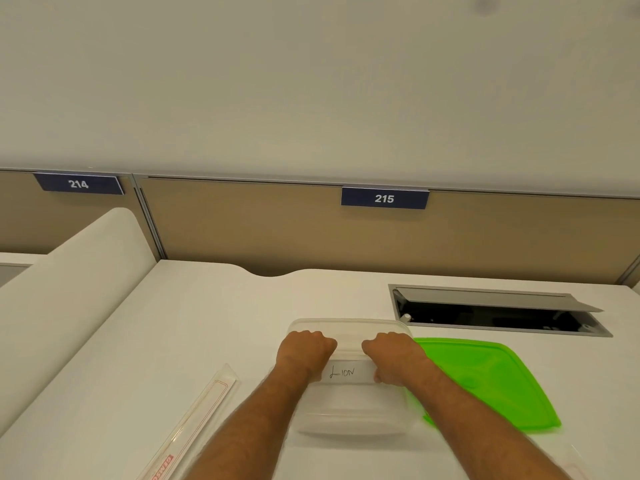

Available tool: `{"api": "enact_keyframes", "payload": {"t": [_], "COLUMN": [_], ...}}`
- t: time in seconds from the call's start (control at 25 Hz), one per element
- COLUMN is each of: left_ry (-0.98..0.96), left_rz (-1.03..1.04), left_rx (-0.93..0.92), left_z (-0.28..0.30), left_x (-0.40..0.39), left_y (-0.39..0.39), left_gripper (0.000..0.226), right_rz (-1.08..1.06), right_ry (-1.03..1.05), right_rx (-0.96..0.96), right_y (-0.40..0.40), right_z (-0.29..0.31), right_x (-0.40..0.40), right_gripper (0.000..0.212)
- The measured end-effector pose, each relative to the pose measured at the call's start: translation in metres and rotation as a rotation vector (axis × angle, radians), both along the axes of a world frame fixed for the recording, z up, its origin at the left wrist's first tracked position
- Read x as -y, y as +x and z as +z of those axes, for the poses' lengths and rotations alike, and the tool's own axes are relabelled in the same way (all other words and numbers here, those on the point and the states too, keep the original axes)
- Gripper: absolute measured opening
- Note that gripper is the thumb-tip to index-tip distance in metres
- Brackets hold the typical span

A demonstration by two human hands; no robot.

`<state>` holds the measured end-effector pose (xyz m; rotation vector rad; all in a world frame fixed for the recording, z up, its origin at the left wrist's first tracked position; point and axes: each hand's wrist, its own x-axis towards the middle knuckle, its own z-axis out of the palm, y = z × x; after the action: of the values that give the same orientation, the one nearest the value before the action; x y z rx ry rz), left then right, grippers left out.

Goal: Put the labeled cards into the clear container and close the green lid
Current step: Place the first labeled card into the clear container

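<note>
A clear plastic container (pixel 349 415) stands open on the white desk in front of me. Over its opening I hold white cards; the one facing me (pixel 343 372) reads "LION" in handwriting. My left hand (pixel 304 351) grips the cards' left end and my right hand (pixel 393 353) grips their right end, both fists closed. How many cards are in the stack is hidden by my fingers. The green lid (pixel 485 379) lies flat on the desk just right of the container, touching its side.
A long clear sleeve with red print (pixel 197 424) lies diagonally at the lower left. An open cable hatch (pixel 495 311) is set into the desk behind the lid. A white divider (pixel 69 299) rises at the left, and a beige partition (pixel 277 226) backs the desk.
</note>
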<state>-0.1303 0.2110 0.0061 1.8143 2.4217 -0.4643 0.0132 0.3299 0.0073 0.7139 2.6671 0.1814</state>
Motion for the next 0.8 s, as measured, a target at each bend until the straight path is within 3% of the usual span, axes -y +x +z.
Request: {"api": "enact_keyframes", "payload": {"t": [0.28,0.52,0.68,0.8], "left_ry": [0.068,0.416,0.537,0.532], "left_rz": [-0.014,0.003,0.048,0.141], "left_rx": [0.047,0.148,0.080,0.025], "left_z": [0.009,0.017,0.024,0.024], "left_x": [0.006,0.026,0.051,0.068], "left_y": [0.003,0.010,0.017,0.015], "left_gripper": [0.044,0.050,0.068,0.081], "right_rz": [-0.001,0.037,0.074,0.043], "right_ry": [-0.025,0.035,0.122,0.021], "right_rx": [-0.085,-0.454,-0.716,-0.681], "right_y": [0.004,0.016,0.019,0.018], "right_z": [0.009,0.025,0.024,0.021], "right_x": [0.005,0.021,0.037,0.050], "right_gripper": [0.046,0.052,0.070,0.085]}}
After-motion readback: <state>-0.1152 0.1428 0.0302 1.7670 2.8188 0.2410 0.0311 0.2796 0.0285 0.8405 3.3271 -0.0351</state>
